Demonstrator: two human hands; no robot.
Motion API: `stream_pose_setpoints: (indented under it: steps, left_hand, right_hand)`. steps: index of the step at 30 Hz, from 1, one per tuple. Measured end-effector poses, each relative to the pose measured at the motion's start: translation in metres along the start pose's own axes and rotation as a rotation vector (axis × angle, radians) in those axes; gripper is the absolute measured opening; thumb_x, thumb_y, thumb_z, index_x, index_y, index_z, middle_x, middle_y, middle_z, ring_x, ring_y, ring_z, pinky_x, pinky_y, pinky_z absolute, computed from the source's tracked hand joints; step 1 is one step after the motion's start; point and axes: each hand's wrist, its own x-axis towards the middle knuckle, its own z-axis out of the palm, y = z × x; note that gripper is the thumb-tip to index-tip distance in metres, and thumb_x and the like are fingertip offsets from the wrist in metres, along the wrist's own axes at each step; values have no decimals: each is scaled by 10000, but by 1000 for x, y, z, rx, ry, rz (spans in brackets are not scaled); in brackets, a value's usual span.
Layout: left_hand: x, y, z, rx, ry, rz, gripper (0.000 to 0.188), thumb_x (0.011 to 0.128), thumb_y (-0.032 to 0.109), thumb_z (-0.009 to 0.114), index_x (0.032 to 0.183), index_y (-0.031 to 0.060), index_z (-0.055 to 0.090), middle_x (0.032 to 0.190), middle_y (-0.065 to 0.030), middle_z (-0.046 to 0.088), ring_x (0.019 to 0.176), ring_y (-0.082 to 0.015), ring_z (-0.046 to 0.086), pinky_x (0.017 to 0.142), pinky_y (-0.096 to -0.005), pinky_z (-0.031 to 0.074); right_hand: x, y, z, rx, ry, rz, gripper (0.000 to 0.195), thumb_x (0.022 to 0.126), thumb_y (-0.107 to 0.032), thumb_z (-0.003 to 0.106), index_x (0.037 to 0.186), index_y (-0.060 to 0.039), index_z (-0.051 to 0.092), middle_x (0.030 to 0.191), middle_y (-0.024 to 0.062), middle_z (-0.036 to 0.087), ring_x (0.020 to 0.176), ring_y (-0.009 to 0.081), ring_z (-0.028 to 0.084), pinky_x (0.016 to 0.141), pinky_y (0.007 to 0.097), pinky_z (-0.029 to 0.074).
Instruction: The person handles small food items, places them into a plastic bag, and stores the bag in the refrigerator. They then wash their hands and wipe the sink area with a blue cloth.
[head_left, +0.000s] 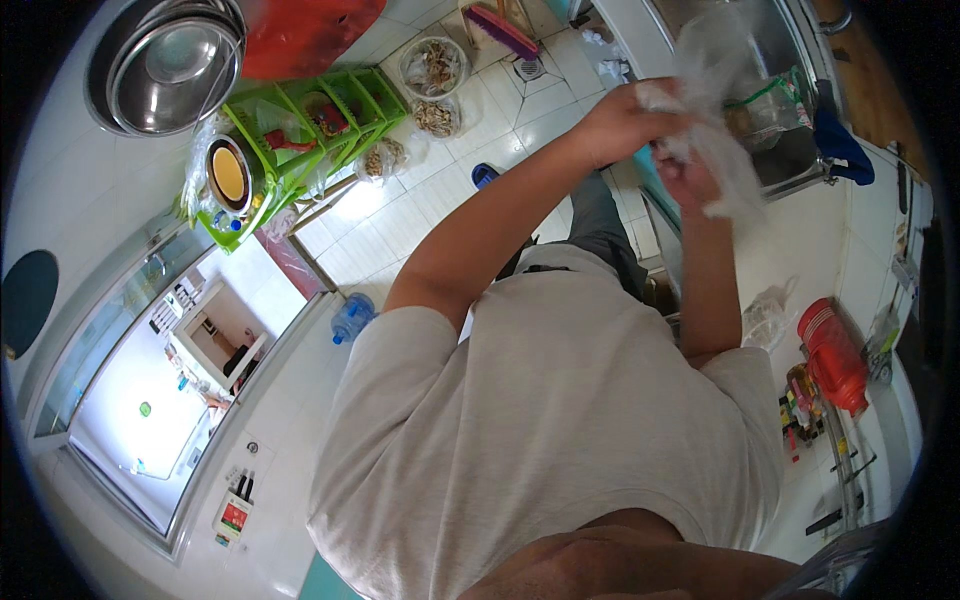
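Observation:
A thin translucent plastic bag (720, 161), blurred, is held between my two hands at the edge of a metal sink. My left hand (637, 120) pinches the bag from above with thumb and fingers. Just below, my right hand (688, 178) has its fingers curled against the bag, which partly covers them. Behind it, in the stainless-steel sink (787, 166), lies another clear plastic bag (772, 112) with a green edge; its contents are unclear. A dark blue cloth (844, 150) hangs over the sink's corner.
A red thermos flask (832, 352) and a crumpled plastic bag (769, 319) are on the right. Green plastic racks (315, 124), tubs of dried food (433, 67) and a purple broom (502, 31) stand left and ahead. A blue water bottle (354, 318) sits on the floor.

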Motion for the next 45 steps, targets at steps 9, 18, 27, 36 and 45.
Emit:
stream_pose_setpoints:
  steps: [9,18,27,36,45]
  left_hand:
    - [-109,-134,-225,506,480,224,370,751,-108,627,1086,17,721,1066,-81,718,978,-214,682,861,-355,554]
    - [-125,-254,-364,-17,682,192,375,887,94,659,1237,-35,631,1245,-200,655,1099,-344,644,971,-429,517]
    - [-43,-356,-445,744,490,278,342,985,48,484,1295,-53,589,1437,-272,516,1409,-423,414,1151,-431,331]
    - [-5,-430,-576,839,763,558,342,898,131,638,1211,-6,609,1226,-161,645,1078,-258,642,937,-380,518]
    - [-36,-450,-664,-143,741,392,420,940,206,615,1308,15,547,1289,-171,607,1128,-321,634,949,-395,535]
  right_hand:
    - [83,201,90,-713,-95,-117,435,928,-274,673,1303,-61,612,1199,81,675,1121,202,611,909,350,508]
    - [254,358,45,-996,-161,-314,427,805,-95,764,1188,-45,582,1106,114,643,1043,209,631,902,343,519]
    - [397,436,-85,-51,63,183,175,850,-4,724,1022,-29,699,910,82,703,780,202,697,668,342,589]
    - [456,446,-82,-1212,-354,-256,387,780,-260,744,1096,-48,673,1056,172,705,970,322,683,886,390,525]
    - [464,474,-44,-1657,-774,-797,465,786,-136,707,1244,-146,627,1050,127,660,1006,366,652,860,481,539]
